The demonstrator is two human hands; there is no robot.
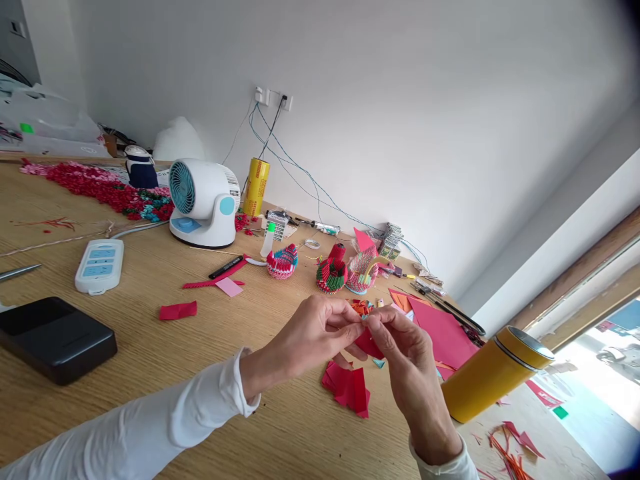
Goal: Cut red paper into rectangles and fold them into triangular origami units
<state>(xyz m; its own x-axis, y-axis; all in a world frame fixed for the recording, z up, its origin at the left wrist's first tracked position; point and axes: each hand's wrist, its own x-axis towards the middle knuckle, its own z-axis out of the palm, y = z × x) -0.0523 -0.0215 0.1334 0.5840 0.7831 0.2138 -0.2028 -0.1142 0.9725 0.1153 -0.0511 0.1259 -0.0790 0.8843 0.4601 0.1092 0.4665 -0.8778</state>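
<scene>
Above the wooden table, my left hand (313, 337) and my right hand (407, 353) meet fingertip to fingertip, both pinched. Between them is a small piece of red paper (369, 344), mostly hidden by the fingers. Just below lies a loose pile of red paper slips (350, 388). Small orange paper pieces (361, 307) show right behind the fingertips. Farther back stand small models built from folded paper: a pink and blue one (283, 261), a red and green one (331, 276) and a pink one with a curved neck (363, 270).
A yellow thermos (497, 373) stands near my right hand, beside red paper sheets (445, 333). Leftward are a black power bank (57, 340), a power strip (100, 267), a white fan (205, 200) and a red strip (178, 311). Cables (300, 170) hang along the wall.
</scene>
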